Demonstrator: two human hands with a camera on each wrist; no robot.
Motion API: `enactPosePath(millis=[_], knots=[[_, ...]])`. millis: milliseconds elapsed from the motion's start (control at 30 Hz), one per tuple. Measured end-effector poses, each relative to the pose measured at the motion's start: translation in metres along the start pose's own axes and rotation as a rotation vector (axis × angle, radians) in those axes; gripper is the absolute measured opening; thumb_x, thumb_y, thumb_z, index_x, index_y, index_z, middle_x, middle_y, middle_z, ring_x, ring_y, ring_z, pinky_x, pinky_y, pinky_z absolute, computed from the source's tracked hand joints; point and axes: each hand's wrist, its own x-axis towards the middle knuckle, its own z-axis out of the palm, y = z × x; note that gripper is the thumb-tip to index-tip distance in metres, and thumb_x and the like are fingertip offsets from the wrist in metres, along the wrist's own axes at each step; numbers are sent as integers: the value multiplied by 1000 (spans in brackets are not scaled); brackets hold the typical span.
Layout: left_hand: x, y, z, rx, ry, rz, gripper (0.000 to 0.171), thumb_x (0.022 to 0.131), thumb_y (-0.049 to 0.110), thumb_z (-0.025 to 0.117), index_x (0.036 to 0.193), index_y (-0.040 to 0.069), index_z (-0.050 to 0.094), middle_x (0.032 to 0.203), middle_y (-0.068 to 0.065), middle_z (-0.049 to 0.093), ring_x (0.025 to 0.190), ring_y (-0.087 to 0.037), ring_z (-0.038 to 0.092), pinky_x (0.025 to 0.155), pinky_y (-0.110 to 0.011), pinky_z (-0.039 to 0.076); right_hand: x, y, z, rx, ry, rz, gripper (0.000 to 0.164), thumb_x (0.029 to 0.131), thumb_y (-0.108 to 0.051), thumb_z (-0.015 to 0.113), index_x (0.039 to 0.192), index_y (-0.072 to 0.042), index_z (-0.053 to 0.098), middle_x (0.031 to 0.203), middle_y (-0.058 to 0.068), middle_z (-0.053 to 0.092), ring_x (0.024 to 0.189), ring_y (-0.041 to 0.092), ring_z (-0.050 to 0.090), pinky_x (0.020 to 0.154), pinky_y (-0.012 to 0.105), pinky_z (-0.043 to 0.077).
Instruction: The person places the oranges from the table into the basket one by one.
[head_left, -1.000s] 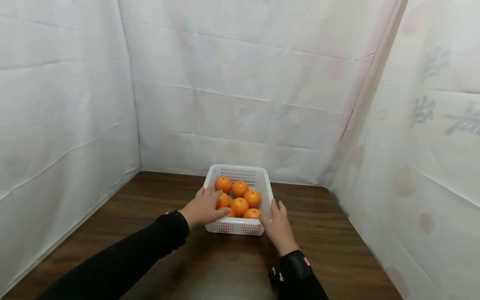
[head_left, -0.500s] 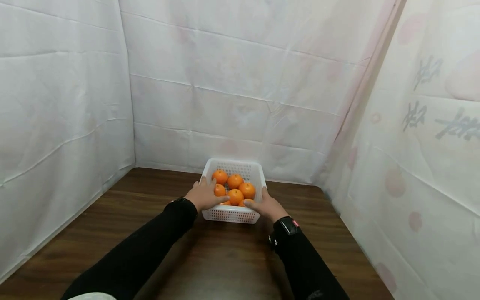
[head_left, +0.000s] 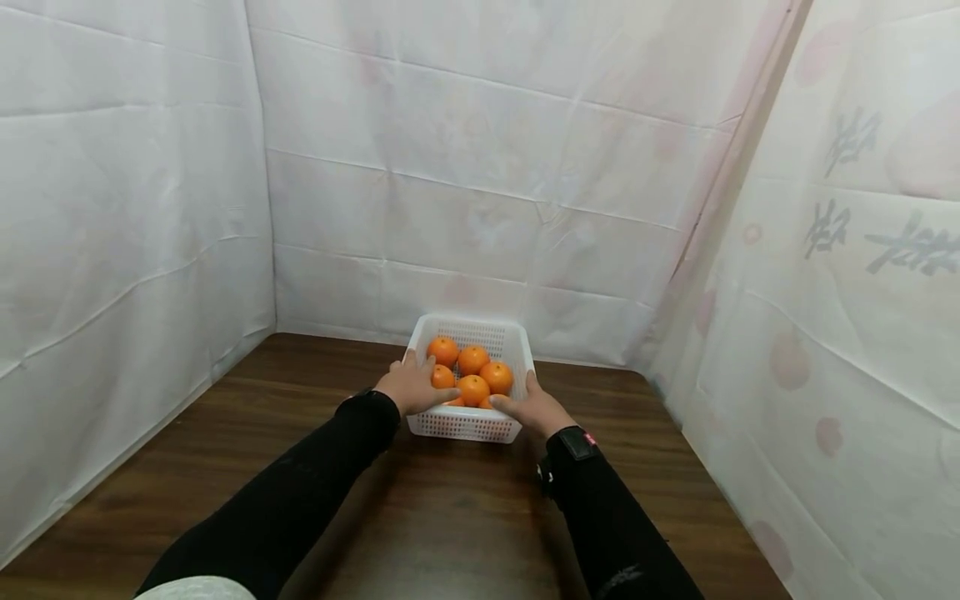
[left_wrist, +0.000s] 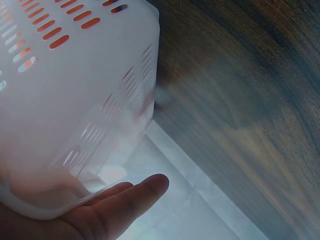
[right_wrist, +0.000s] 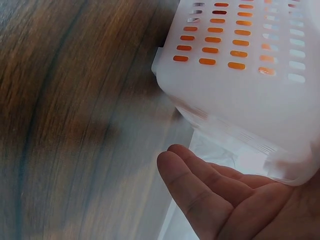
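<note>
A white perforated plastic basket (head_left: 463, 427) stands near the back of the table and holds several oranges (head_left: 472, 390). My left hand (head_left: 411, 388) grips its left rim by the front corner. Its thumb reaches over the rim, and the fingers (left_wrist: 131, 202) lie along the outside wall in the left wrist view. The right front corner is gripped by my right hand (head_left: 537, 408), thumb over the front rim, fingers (right_wrist: 192, 182) outside in the right wrist view. Orange fruit shows through the basket's slots in both wrist views. The hands partly cover the nearest oranges.
The dark wood-grain table (head_left: 442, 517) spreads out in front of and beside the basket. White cloth (head_left: 465, 167) hangs behind it, close to the far rim. More cloth hangs along the left and right sides, the right one with dark writing.
The basket has slid slightly away from me toward the back cloth, both hands moving with it. My right hand has come up along its right front corner. Little differs over the last half second.
</note>
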Motion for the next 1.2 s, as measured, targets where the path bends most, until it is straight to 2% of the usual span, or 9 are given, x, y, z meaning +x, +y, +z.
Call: enactPosePath(millis=[267, 433, 600, 933, 1200], knots=[[6, -2, 7, 2, 10, -2, 107, 91, 83, 54, 171, 18, 24, 177, -27, 6, 152, -55, 29, 113, -74, 41, 2, 1, 0, -7, 1, 37, 127, 85, -80, 69, 173, -23, -2, 176, 21, 23, 159, 46, 31, 125, 66, 32], [7, -3, 8, -9, 11, -4, 104, 92, 82, 55, 171, 20, 25, 177, -26, 9, 146, -51, 36, 111, -70, 44, 4, 2, 2, -6, 0, 65, 127, 84, -80, 70, 172, -25, -3, 177, 20, 21, 160, 46, 27, 127, 66, 27], [7, -3, 8, 4, 24, 7, 103, 92, 81, 54, 170, 20, 27, 176, -27, 13, 143, -50, 38, 108, -68, 48, 5, 3, 3, -2, 5, 66, 126, 85, -79, 70, 173, -25, -2, 176, 21, 23, 159, 46, 29, 126, 67, 28], [9, -3, 8, 15, 22, 16, 106, 91, 83, 54, 170, 16, 29, 176, -29, 10, 149, -56, 33, 111, -73, 44, 5, 2, 2, -14, 5, 94, 126, 84, -82, 68, 173, -25, -1, 175, 24, 25, 158, 50, 30, 124, 69, 30], [3, -3, 7, 0, 29, 20, 105, 91, 83, 55, 168, 17, 32, 175, -29, 12, 149, -56, 34, 110, -72, 44, 1, 1, 3, -3, 4, 85, 122, 86, -79, 69, 173, -25, 2, 174, 23, 26, 158, 48, 31, 125, 68, 30]])
